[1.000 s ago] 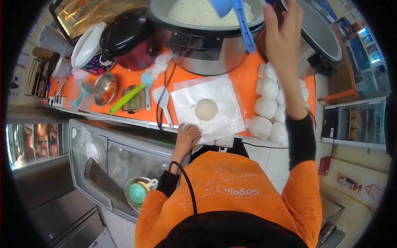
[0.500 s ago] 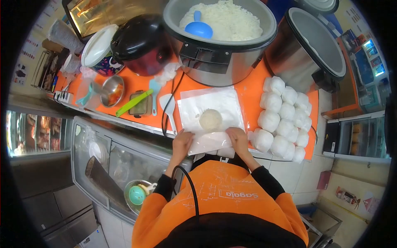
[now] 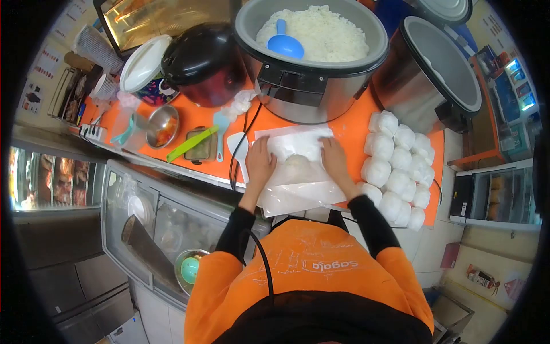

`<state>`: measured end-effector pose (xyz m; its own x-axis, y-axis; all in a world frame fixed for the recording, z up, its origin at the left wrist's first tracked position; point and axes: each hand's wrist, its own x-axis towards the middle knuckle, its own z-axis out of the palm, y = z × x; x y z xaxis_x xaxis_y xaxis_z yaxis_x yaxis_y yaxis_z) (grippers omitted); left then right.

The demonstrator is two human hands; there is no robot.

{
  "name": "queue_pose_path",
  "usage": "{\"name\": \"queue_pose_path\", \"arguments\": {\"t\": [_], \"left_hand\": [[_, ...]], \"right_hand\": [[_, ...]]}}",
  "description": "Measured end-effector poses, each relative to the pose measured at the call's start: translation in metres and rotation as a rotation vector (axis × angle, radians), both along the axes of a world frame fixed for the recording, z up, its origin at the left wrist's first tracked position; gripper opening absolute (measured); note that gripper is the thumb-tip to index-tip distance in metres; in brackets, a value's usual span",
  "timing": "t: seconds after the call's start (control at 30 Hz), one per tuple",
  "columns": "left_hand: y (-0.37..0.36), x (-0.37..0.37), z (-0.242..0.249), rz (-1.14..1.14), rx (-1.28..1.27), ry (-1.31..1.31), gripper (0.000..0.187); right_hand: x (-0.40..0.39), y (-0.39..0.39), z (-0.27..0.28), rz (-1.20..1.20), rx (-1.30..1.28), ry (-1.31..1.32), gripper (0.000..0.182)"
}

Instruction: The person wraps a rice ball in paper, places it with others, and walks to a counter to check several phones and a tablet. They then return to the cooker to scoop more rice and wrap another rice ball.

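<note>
A white wrapping paper sheet (image 3: 298, 189) lies at the orange counter's front edge, its near part folded toward the middle. Under the paper shows the round top of a rice mound (image 3: 298, 162), mostly covered. My left hand (image 3: 261, 162) is closed on the sheet's left side near the far end. On the opposite side my right hand (image 3: 334, 159) grips the paper, fingers curled at its far right. Both hands flank the rice. To the right sit several white wrapped bundles (image 3: 395, 160) in rows, partly stacked.
A large rice cooker (image 3: 309, 94) of cooked rice with a blue scoop (image 3: 285, 46) stands behind the paper. Beside it is a second steel cooker (image 3: 412, 74). Leftward lie a white rice paddle (image 3: 238, 150), green tongs (image 3: 192, 143) and a metal bowl (image 3: 163, 127).
Both hands have moved from the paper's near edge to its far sides. The near part now covers most of the rice mound, which was bare before.
</note>
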<state>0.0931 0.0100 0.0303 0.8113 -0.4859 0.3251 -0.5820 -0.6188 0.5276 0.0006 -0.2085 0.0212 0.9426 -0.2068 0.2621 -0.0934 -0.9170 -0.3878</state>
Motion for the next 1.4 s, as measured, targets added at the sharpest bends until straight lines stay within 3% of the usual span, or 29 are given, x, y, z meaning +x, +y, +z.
{"name": "queue_pose_path", "arguments": {"t": [0.13,0.23,0.37,0.57,0.67,0.77,0.87,1.0,1.1,1.2,1.3,1.4], "left_hand": [[-0.030,0.049,-0.042,-0.160,0.143,-0.200,0.053],[-0.042,0.059,-0.038,-0.191,0.279,-0.116,0.050],[-0.043,0.062,-0.032,-0.222,0.250,-0.057,0.036],[-0.028,0.043,0.002,-0.249,0.038,-0.147,0.021],[-0.009,0.025,0.015,-0.272,-0.007,-0.213,0.017],[0.017,-0.005,0.006,-0.336,-0.034,-0.211,0.014],[0.033,-0.037,-0.010,-0.369,0.024,-0.165,0.015],[0.031,-0.056,-0.022,-0.275,0.013,0.039,0.024],[0.027,-0.067,-0.003,-0.262,-0.021,0.048,0.024],[0.034,-0.057,-0.021,-0.289,0.026,-0.080,0.026],[0.023,-0.044,-0.025,-0.278,0.052,0.010,0.035],[-0.001,-0.032,-0.018,-0.143,0.148,0.134,0.040]], "right_hand": [[0.061,-0.011,-0.013,0.397,-0.140,-0.145,0.042],[0.080,-0.001,-0.022,0.403,-0.307,0.065,0.046],[0.090,0.006,0.001,0.412,-0.514,0.409,0.031],[0.054,-0.020,0.036,0.420,-0.412,-0.088,0.012],[0.029,-0.024,0.036,0.357,-0.315,-0.191,0.012],[-0.020,-0.005,0.041,0.302,-0.198,-0.092,0.010],[-0.057,0.021,0.020,0.152,0.106,0.049,0.011],[-0.067,0.040,-0.010,0.021,0.385,-0.071,0.016],[-0.076,0.045,0.004,0.021,0.327,-0.122,0.017],[-0.080,0.033,-0.021,0.105,0.148,-0.138,0.023],[-0.070,0.030,-0.025,0.080,0.146,-0.049,0.028],[-0.041,0.038,-0.001,-0.091,0.155,0.279,0.034]]}}
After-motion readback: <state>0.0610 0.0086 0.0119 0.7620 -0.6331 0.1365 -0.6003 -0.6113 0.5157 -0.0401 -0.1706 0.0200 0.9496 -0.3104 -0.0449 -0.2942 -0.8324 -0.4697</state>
